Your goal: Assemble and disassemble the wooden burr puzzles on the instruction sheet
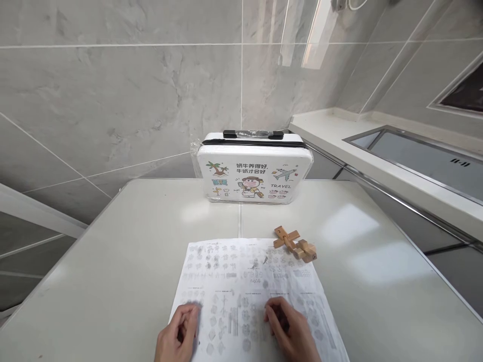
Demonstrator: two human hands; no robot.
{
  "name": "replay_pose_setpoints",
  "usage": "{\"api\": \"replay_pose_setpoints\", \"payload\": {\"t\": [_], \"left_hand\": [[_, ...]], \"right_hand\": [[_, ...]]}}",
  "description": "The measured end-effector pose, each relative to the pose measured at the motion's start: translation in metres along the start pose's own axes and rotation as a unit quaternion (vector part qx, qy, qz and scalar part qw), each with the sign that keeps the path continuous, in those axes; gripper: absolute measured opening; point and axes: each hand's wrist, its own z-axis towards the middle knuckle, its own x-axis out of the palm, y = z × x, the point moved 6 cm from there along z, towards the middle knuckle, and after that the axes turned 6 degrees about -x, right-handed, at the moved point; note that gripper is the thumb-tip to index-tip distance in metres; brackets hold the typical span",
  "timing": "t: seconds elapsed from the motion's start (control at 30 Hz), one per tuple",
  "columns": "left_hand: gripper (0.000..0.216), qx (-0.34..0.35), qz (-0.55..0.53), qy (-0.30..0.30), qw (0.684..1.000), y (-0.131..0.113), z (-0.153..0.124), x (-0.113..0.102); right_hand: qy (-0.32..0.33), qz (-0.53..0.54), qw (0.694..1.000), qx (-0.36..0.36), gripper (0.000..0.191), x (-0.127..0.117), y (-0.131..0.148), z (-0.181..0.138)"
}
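A large white sheet (pixel 206 281) printed with rows of small grey diagrams lies on the table in front of me. My left hand (pixel 178 332) rests at its left edge, fingers curled in loosely toward the thumb, nothing visible in them. Over the right half of the sheet, my right hand (pixel 289 327) is curled the same way, thumb near the forefinger, and I see nothing held. Beyond it, across the sheet's far right corner, sit small wooden puzzle pieces: a crossed one (pixel 286 238) marked with a number and a chunkier interlocked one (pixel 305 251).
A white carrying case (pixel 256 173) with cartoon prints and a black handle stands upright at the table's back, in clear plastic. The pale table (pixel 124 271) meets grey tiled walls. A white counter (pixel 320 125) with a dark glass inset runs along the right.
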Motion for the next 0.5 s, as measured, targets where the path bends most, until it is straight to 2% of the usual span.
{"api": "replay_pose_setpoints", "payload": {"t": [0.2, 0.33, 0.43, 0.5], "left_hand": [[0.057, -0.003, 0.017, 0.019, 1.0, 0.006, 0.002, -0.001], [0.055, -0.002, 0.04, 0.061, 0.997, 0.012, 0.005, 0.0], [0.054, 0.005, 0.051, 0.068, 0.996, 0.011, 0.005, -0.001], [0.052, 0.013, 0.056, 0.072, 0.996, 0.007, 0.003, 0.0]], "right_hand": [[0.021, 0.012, 1.0, 0.014, 0.054, 0.0, 0.002, 0.0], [0.04, 0.082, 0.995, 0.046, 0.051, -0.005, 0.005, 0.004], [0.057, 0.139, 0.986, 0.065, 0.05, -0.018, 0.003, 0.011], [0.035, 0.158, 0.984, 0.073, 0.05, -0.036, -0.001, 0.019]]}}
